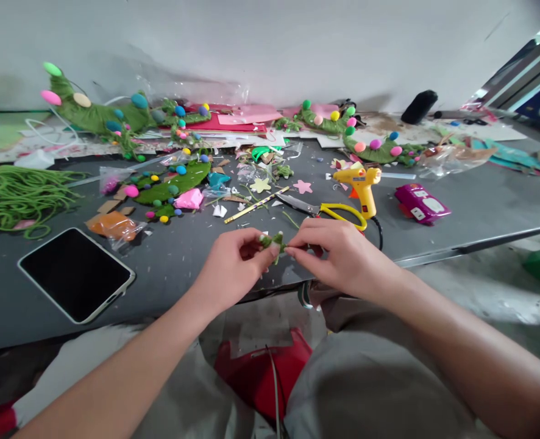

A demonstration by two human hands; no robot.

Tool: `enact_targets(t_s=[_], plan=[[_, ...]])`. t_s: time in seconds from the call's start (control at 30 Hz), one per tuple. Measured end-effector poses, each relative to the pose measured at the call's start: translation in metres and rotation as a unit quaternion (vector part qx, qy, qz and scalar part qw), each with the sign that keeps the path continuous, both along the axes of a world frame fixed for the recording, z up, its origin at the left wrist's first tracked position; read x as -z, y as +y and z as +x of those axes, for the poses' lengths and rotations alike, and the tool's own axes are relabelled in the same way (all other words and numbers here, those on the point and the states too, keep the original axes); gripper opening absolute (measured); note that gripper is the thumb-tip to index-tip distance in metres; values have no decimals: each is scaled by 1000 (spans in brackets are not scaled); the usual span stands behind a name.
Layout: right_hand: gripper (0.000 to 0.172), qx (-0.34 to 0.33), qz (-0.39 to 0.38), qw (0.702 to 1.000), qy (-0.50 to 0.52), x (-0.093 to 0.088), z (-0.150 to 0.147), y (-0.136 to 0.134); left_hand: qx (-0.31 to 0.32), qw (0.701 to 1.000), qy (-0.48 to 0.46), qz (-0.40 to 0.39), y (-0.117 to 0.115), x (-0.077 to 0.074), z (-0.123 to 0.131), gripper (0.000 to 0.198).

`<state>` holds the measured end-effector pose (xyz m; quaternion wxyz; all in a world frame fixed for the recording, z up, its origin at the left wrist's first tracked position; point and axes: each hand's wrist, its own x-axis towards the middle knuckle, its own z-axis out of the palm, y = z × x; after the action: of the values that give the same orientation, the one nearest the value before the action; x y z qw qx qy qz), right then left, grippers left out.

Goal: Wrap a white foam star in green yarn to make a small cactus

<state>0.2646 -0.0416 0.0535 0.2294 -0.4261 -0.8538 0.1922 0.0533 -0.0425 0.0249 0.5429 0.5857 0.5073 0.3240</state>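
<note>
Near the table's front edge my left hand pinches a small green star-shaped piece with pale tips. My right hand is closed beside it, thumb and forefinger pressed together at the piece's right side; what lies between those fingertips is too small to make out. Just beyond my hands lie scissors with yellow handles and a striped pencil. A yellow glue gun stands behind my right hand. Paper stars, one yellow and one pink, lie among scraps.
A dark-screened tablet or phone lies front left, with green yarn behind it. Green shapes with coloured balls line the back. A purple box sits right. An orange bagged lump is left of my hands.
</note>
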Motion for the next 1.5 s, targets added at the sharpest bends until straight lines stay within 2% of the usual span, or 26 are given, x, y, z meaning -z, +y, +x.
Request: enact_targets(t_s=[0.17, 0.27, 0.47, 0.57, 0.67, 0.77, 0.87, 0.97, 1.07, 1.17, 1.37, 1.5], plan=[[15, 21, 51, 998, 28, 0, -6, -7, -50, 997, -64, -10, 2, -4, 1, 24], [17, 20, 56, 998, 27, 1, -10, -12, -72, 992, -100, -11, 3, -4, 1, 24], [16, -3, -46, 996, 76, 3, -15, -7, -68, 975, -210, -33, 2, -2, -5, 18], [15, -20, -91, 991, 96, 3, -11, 1, -29, 972, -227, -59, 1, -6, -5, 16], [17, -17, -87, 992, 96, 2, -4, 7, 25, 980, -183, -71, -1, -10, -3, 19], [14, 3, -54, 995, 82, 1, 1, 8, 45, 993, -99, -53, -3, -11, -1, 25], [10, 23, -35, 997, 68, 0, 2, 6, 27, 1000, -11, 12, -5, -9, 0, 27], [10, 24, -36, 997, 60, -1, 1, 4, -4, 993, 78, 90, -6, -4, 1, 24], [11, 22, -32, 997, 61, -3, -3, 2, -32, 984, 118, 128, -8, 0, 3, 20], [10, 45, -41, 995, 77, -3, -9, -1, -64, 987, 76, 123, -10, 0, 6, 21], [11, 30, -28, 993, 108, -1, -16, -6, -113, 986, -111, 51, -10, -7, 6, 20], [12, 22, -47, 992, 118, 0, -13, -4, -94, 974, -207, 12, -7, -8, 1, 17]])
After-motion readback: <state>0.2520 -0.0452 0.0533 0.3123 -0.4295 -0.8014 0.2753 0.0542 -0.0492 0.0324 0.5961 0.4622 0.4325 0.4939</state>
